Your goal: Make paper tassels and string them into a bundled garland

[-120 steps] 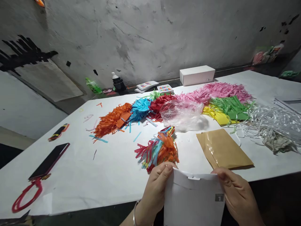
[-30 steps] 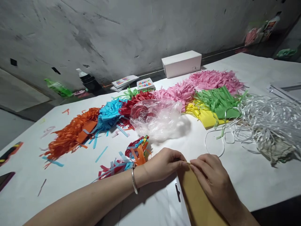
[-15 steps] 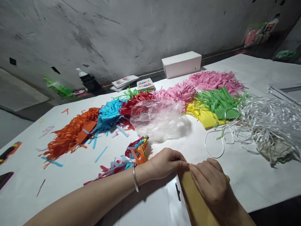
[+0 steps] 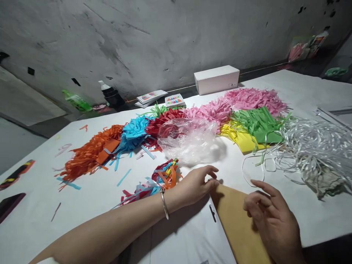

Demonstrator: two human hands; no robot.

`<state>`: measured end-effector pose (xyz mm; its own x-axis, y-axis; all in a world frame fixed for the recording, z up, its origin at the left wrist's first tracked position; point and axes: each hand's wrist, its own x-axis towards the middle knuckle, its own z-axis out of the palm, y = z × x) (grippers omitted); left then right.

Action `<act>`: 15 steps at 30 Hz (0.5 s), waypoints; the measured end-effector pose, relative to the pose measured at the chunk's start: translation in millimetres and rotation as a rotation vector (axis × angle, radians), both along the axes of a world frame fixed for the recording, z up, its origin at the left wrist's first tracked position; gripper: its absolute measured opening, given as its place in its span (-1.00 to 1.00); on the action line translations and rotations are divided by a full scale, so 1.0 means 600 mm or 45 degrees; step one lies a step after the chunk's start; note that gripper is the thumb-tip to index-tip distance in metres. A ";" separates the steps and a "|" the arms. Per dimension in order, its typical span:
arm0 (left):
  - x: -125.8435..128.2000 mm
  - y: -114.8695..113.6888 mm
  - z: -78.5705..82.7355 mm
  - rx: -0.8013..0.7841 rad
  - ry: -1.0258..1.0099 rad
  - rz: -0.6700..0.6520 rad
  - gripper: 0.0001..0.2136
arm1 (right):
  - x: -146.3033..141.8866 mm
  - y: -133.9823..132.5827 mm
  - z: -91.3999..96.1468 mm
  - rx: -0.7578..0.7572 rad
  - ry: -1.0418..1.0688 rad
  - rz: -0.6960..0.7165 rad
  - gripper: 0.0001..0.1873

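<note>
A tan paper sheet (image 4: 233,212) lies at the front of the table, partly beside a white flat packet (image 4: 192,234) with a dark hang slot. My left hand (image 4: 195,185), a silver bangle at its wrist, rests by the sheet's upper left corner, thumb and fingers apart. Over the sheet's right side hovers my right hand (image 4: 275,216), its fingers loosely bent and spread with nothing visible in them. Just beyond my left forearm is a bundle of multicoloured paper strips (image 4: 165,172), and behind it sits a crumpled clear plastic bag (image 4: 192,143).
Fringed paper piles curve across the table: orange (image 4: 93,150), blue (image 4: 134,132), red (image 4: 165,121), pink (image 4: 253,99), green (image 4: 255,123) and yellow (image 4: 239,137). White ribbon (image 4: 316,143) lies tangled at right. A white box (image 4: 217,80) stands by the wall.
My right hand has let go of the tan sheet's top edge and moved right, its fingers opening. My left hand's pinch at the corner has loosened. The view has shifted slightly.
</note>
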<state>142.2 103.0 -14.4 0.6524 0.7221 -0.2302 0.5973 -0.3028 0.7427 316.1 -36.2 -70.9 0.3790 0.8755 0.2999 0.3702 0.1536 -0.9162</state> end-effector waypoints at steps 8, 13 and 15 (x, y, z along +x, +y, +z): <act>-0.042 -0.044 0.120 0.101 -0.151 -0.056 -0.61 | -0.088 -0.042 0.044 -0.112 0.205 0.107 -0.22; -0.111 -0.089 0.182 -0.028 -0.120 -0.137 -0.74 | -0.061 -0.039 0.075 0.186 -0.020 0.098 -0.40; -0.138 -0.107 0.180 0.000 -0.201 -0.004 -0.72 | -0.052 -0.039 0.088 0.368 -0.233 -0.030 -0.66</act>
<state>59.4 38.9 93.6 0.6826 0.7201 -0.1247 0.4721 -0.3042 0.8274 284.8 -59.4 -18.1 0.3152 0.7360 0.5991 0.5307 0.3867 -0.7542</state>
